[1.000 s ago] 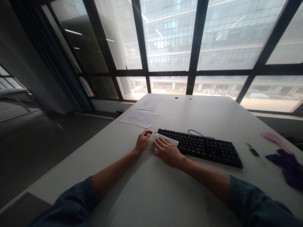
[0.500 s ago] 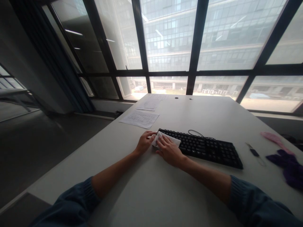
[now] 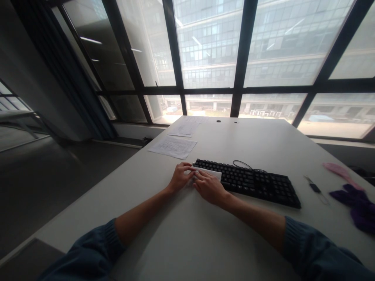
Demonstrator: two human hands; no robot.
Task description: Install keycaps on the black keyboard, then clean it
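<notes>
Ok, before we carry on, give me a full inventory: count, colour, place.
Table: one, white, centre
Keyboard: one, black, on the table
White sheet: one, white, over the keyboard's left end
Cable: one, black, behind the keyboard
Papers: at least two, white, printed, table's far left
Small tool: one, dark-handled, right of the keyboard
Pink item: one, pink, table's right side
Purple cloth: apparently one, purple, near the pink item
Window: many panes, dark-framed, ahead
Curtain: one, dark blue, left
Floor: one, dark grey, left
Left hand: one, bare, at the sheet's left end
Right hand: one, bare, on the sheet
Sleeves: two, blue, on the arms
</notes>
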